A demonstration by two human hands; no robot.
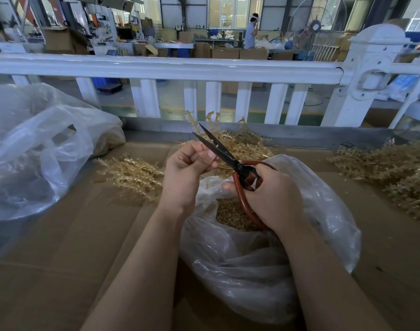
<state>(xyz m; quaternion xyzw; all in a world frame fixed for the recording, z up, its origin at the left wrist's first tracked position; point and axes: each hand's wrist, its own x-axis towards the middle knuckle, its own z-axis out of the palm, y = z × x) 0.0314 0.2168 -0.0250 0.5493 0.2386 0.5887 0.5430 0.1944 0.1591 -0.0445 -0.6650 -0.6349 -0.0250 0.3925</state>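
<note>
I am finding no word, brand or number that I can read anywhere in this view. Far back in the hall I am seeing a yellow-and-orange placard (136, 27) and a small green-and-white sign (178, 26), but both are showing too small and blurred for any lettering to come through. The cardboard boxes (228, 53) stacked behind the white railing (156, 68) are turning faces to me on which I am making out no print. On the dark blades of the scissors (237, 163) I am making out no stamp.
</note>
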